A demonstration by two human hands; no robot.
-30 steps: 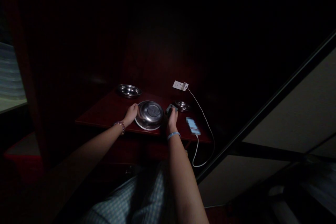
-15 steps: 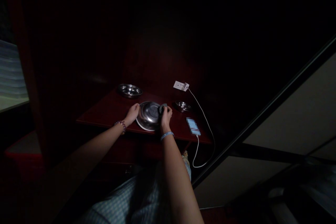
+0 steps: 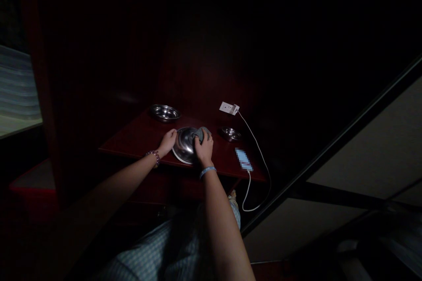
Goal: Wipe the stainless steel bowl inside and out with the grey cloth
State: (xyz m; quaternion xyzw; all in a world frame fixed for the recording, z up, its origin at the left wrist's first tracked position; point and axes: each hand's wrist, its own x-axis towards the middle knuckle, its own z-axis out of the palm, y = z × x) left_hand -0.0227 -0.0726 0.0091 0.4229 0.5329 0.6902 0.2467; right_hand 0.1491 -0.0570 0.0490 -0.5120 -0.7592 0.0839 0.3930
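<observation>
A steel bowl [image 3: 183,145] is upside down over the dark red desktop, close to its front edge. My left hand [image 3: 168,141] is closed on the bowl's left rim, the thumb and fingers pinching it. On the bowl's right side, my right hand [image 3: 205,147] presses a grey cloth [image 3: 205,131] against the metal, fingers curled over it. A second steel bowl [image 3: 165,113] stands upright behind my left hand. Beyond my right hand sits a smaller steel bowl [image 3: 230,133], also upright.
A phone [image 3: 244,160] lies at the desktop's [image 3: 128,134] right side. Its white cable [image 3: 259,145] loops over the edge up to a wall socket [image 3: 227,108]. Stacked translucent containers [image 3: 18,83] stand far left; a red bin [image 3: 36,184] is below them.
My right hand has slid slightly left and inward over the bowl with the cloth, and more of the cloth shows. My left hand keeps its hold on the rim. The view has shifted slightly.
</observation>
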